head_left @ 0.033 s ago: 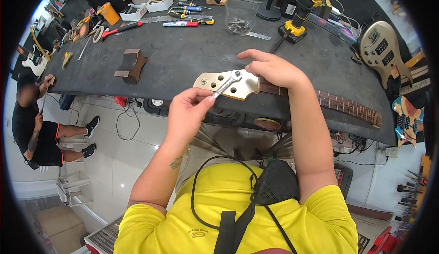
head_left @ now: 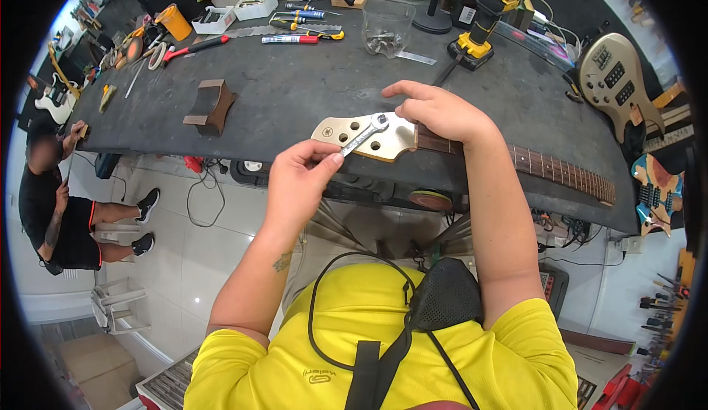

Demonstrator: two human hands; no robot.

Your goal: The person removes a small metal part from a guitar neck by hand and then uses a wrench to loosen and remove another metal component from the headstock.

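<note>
My left hand (head_left: 301,178) pinches the shank of a shiny metal wrench (head_left: 359,141) between thumb and fingers. The wrench's ring end lies over one of the holes in the pale gold headstock (head_left: 405,141) of a bass guitar neck (head_left: 557,171). Other round holes show uncovered beside it. Laid across the neck by the headstock, my right hand (head_left: 447,115) grips it, with the index finger stretched out to the left. Its remaining fingers are partly hidden. The dark, fretted fingerboard runs off to the right beneath my right forearm, along the bench's near edge.
On the dark workbench (head_left: 280,111) stand a brown curved block (head_left: 210,106), a clear plastic cup (head_left: 386,30) with metal parts and a yellow cordless drill (head_left: 479,30). Markers and screwdrivers lie farther back. A gold bass body (head_left: 619,78) stands right; another person (head_left: 55,189) works at left.
</note>
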